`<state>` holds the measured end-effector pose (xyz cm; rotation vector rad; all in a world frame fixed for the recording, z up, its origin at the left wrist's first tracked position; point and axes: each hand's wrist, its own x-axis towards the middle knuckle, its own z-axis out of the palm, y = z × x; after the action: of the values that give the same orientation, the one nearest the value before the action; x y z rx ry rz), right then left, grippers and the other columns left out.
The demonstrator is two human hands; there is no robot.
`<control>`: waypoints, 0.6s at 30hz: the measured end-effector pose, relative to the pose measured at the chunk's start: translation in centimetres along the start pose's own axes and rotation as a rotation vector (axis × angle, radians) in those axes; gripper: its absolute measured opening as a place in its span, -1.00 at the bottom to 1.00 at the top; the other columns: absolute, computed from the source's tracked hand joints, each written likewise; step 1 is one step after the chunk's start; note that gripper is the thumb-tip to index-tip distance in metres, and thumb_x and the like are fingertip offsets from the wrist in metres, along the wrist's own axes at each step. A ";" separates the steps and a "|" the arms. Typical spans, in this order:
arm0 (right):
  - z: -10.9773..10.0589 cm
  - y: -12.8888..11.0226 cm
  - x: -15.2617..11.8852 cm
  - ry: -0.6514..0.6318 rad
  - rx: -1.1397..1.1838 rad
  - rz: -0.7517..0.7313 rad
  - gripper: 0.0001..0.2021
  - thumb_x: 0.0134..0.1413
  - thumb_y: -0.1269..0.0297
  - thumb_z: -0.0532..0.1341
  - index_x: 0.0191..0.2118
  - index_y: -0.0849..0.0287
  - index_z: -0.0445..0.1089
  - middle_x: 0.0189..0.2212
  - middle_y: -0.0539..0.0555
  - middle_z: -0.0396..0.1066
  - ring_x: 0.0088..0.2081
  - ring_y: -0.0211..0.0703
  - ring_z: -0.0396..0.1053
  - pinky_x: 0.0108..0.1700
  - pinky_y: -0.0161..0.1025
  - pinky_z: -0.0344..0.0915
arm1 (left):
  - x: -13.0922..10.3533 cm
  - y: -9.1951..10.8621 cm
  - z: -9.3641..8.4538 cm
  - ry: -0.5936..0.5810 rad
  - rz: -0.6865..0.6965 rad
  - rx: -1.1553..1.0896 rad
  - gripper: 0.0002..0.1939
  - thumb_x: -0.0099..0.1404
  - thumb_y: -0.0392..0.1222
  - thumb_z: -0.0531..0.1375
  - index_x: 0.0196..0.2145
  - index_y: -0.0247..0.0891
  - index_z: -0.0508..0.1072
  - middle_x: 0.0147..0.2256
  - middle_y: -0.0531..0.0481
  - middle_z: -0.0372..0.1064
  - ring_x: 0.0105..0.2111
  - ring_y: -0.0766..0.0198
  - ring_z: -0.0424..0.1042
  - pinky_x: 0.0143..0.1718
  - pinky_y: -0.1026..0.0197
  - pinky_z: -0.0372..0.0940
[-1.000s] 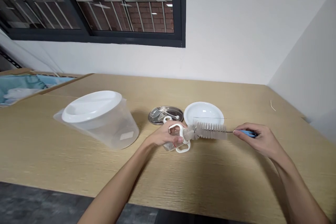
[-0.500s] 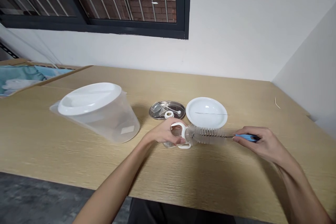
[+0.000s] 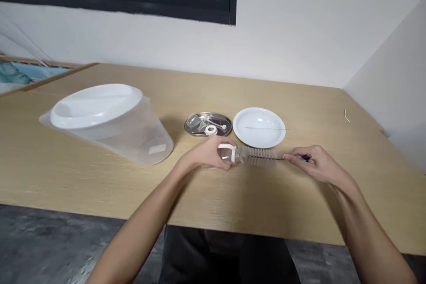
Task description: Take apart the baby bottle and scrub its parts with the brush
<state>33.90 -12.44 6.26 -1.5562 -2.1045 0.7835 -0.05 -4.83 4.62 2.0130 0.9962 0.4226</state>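
Observation:
My left hand (image 3: 203,156) grips a small clear bottle with white handles (image 3: 227,152), held on its side just above the wooden table (image 3: 100,182). My right hand (image 3: 314,163) pinches the blue handle of a bottle brush (image 3: 258,156). The brush's bristled head points left, its tip at the bottle's mouth. Both hands hover near the table's middle, in front of a white plate (image 3: 258,127) and a small steel dish (image 3: 208,124).
A large clear plastic tub with a white lid (image 3: 106,120) lies tilted at the left. The steel dish holds small clear and white parts, and a thin wire lies across the white plate. A cardboard box (image 3: 29,75) sits far left. Walls close the back and right.
The brush has slid further left toward the bottle's mouth and my right hand has followed. The bottle has turned slightly in my left hand. My head has tilted down.

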 end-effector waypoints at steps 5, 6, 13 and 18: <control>0.2 0.1 0.4 -0.053 0.014 0.003 -0.45 0.28 -0.20 0.10 -0.43 0.17 0.52 -0.60 -0.04 0.27 -0.55 -0.31 0.09 -0.51 -0.28 0.01 | -0.1 0.0 -0.4 0.002 0.029 0.080 -0.52 -0.06 -0.17 0.38 -0.11 -0.24 0.58 -0.30 0.03 0.56 -0.35 0.23 0.48 -0.31 0.25 0.32; 0.2 0.2 0.4 -0.054 0.019 0.005 -0.45 0.28 -0.20 0.10 -0.45 0.17 0.51 -0.61 -0.04 0.27 -0.55 -0.32 0.09 -0.51 -0.28 0.00 | -0.1 0.1 -0.4 -0.003 0.050 0.092 -0.50 -0.05 -0.17 0.37 -0.08 -0.23 0.58 -0.28 0.02 0.56 -0.33 0.22 0.49 -0.28 0.24 0.33; -0.4 0.4 0.1 0.105 0.039 -0.021 -0.54 0.18 -0.18 0.22 -0.34 0.13 0.63 -0.52 0.04 0.52 -0.53 -0.27 0.28 -0.50 -0.28 0.14 | -1.1 1.3 -1.0 0.052 0.194 0.106 -0.57 0.04 -0.18 0.33 -0.08 -0.23 0.63 -0.28 0.02 0.58 -0.30 0.22 0.50 -0.23 0.24 0.33; -0.7 -0.1 -0.2 0.195 0.020 -0.019 -0.66 0.09 -0.12 0.33 -0.32 0.07 0.63 -0.31 0.08 0.63 -0.31 -0.11 0.51 -0.26 -0.22 0.39 | -1.3 1.8 -0.9 0.070 0.139 0.017 -0.61 -0.03 -0.11 0.42 -0.20 -0.24 0.65 -0.34 0.01 0.56 -0.32 0.20 0.48 -0.24 0.23 0.33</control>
<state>34.31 -12.53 6.87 -1.5339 -1.9620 0.6174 -0.58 -5.98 6.65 2.1023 0.9075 0.5638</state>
